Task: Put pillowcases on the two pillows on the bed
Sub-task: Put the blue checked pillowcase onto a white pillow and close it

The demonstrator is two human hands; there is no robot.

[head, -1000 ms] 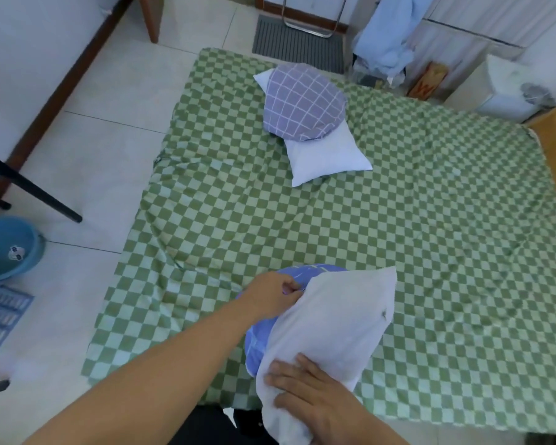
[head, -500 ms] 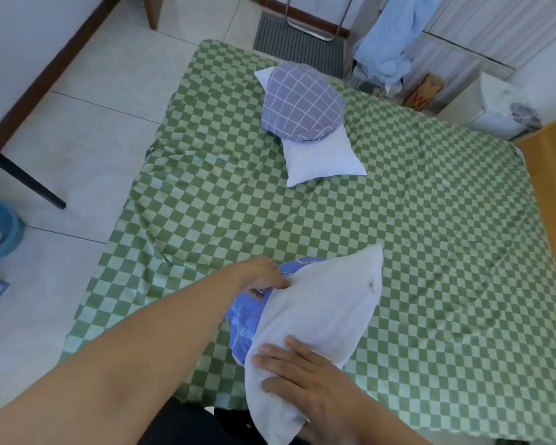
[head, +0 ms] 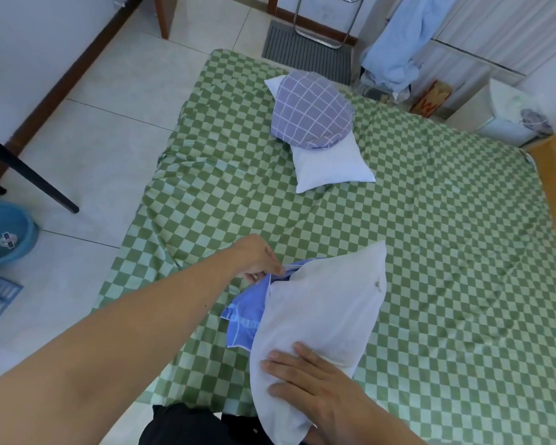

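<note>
A bare white pillow (head: 321,319) lies near the front edge of the bed, on top of a blue pillowcase (head: 244,319) that sticks out at its left side. My left hand (head: 259,260) pinches the blue pillowcase's edge at the pillow's upper left corner. My right hand (head: 315,383) rests flat on the pillow's near end, fingers spread. Farther back, a second white pillow (head: 328,165) lies on the bed with a folded purple grid-pattern pillowcase (head: 312,115) on top of it.
The bed carries a green checked sheet (head: 446,236). On the tiled floor at left are a blue basin (head: 4,232) and a dark table leg (head: 29,175). A grey mat (head: 305,54), hanging blue cloth (head: 395,43) and a white bin (head: 507,114) stand beyond the bed.
My left hand has lifted the blue pillowcase's edge by the pillow's corner, showing more of the blue cloth at the left. My right hand stays on the pillow's near end.
</note>
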